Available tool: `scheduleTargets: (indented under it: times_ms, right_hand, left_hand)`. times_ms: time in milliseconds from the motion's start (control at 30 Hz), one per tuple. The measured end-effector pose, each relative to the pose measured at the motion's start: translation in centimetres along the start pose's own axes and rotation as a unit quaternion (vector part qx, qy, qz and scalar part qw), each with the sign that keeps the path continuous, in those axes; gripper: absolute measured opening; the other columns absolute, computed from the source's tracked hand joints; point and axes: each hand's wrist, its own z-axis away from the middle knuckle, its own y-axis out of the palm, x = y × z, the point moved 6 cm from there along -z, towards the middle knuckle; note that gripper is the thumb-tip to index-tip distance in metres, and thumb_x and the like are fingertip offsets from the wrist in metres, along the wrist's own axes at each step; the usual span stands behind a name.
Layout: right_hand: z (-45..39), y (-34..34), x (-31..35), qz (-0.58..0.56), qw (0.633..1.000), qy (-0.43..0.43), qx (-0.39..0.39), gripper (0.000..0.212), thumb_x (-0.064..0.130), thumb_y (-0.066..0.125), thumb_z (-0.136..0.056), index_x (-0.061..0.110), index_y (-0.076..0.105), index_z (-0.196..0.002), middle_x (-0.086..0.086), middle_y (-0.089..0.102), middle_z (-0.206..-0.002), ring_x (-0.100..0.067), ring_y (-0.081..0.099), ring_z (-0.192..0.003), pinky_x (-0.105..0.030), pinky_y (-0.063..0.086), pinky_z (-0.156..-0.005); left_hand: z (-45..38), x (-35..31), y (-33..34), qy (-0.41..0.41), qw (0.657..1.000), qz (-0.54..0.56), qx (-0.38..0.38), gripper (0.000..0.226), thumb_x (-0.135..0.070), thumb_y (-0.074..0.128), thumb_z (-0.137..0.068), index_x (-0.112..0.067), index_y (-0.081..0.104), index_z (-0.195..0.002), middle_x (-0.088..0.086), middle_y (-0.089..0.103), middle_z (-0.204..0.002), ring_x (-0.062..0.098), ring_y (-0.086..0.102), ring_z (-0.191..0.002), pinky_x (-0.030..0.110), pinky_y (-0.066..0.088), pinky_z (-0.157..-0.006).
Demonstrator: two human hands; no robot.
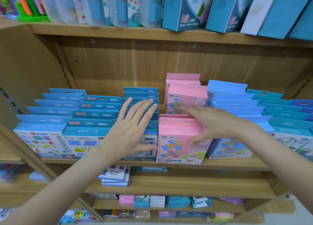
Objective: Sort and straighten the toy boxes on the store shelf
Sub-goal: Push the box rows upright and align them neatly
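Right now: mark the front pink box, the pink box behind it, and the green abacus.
front pink box (pixel 176 145), head view, printed front face
rear pink box (pixel 186 96), head view, upper front face
green abacus (pixel 32 17), head view, green base

Toy shop aisle, wooden shelves (pixel 152 37) packed with rows of boxed toys (pixel 183 140), green abacus (pixel 30 6) on display

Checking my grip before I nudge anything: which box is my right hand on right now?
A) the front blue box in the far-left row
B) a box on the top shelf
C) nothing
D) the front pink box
D: the right hand rests over the top of the front pink box, thumb on its front face, while the left hand hangs open, fingers spread.
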Motion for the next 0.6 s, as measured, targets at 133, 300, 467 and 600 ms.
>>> scheduleTargets:
  times_ms: [133, 300, 467, 600]
  right_hand:
    - [-0.8, 0.8, -0.3, -0.022, 0.999, -0.004, 0.037, 0.108, 0.054, 0.075, -0.057, 0.042, 0.007, -0.140, 0.007, 0.044, -0.138, -0.018, 0.044, -0.122, -0.038, 0.047, -0.088]
    - [-1.6, 0.4, -0.7, -0.019, 0.999, -0.020, 0.029, 0.105, 0.054, 0.077, -0.055, 0.041, 0.015, -0.138, 0.005, 0.052, -0.128, -0.018, 0.050, -0.112, -0.039, 0.048, -0.085]
    - [-2.6, 0.1, -1.1, -0.076, 0.991, -0.037, 0.106, 0.096, 0.059, 0.076, -0.057, 0.040, 0.025, -0.136, 0.014, 0.050, -0.130, -0.011, 0.049, -0.114, -0.031, 0.043, -0.096]
    - [-2.9, 0.4, -1.5, -0.156, 0.974, -0.043, 0.162, 0.068, 0.062, 0.065, -0.066, 0.029, 0.047, -0.123, 0.015, 0.056, -0.117, -0.008, 0.055, -0.105, -0.024, 0.045, -0.093]
  left_hand:
    - [-2.0, -2.0, 0.2, 0.021, 1.000, 0.010, -0.002, 0.107, -0.078, 0.037, -0.067, 0.001, 0.031, -0.139, 0.013, 0.048, -0.135, 0.026, 0.045, -0.124, 0.054, 0.012, -0.110]
    - [-2.7, -1.9, 0.8, 0.014, 1.000, -0.006, -0.013, 0.113, -0.073, 0.062, -0.055, 0.001, 0.035, -0.137, 0.012, 0.058, -0.120, 0.027, 0.054, -0.112, 0.054, 0.013, -0.108]
    - [-2.2, -2.2, 1.1, 0.004, 1.000, -0.015, -0.026, 0.105, -0.066, 0.072, -0.052, -0.003, 0.044, -0.132, 0.011, 0.060, -0.114, 0.027, 0.057, -0.107, 0.054, 0.016, -0.107]
    - [-2.0, -2.3, 1.2, 0.003, 1.000, -0.017, -0.015, 0.100, -0.065, 0.071, -0.054, -0.005, 0.043, -0.129, 0.010, 0.056, -0.126, 0.027, 0.053, -0.115, 0.055, 0.016, -0.108]
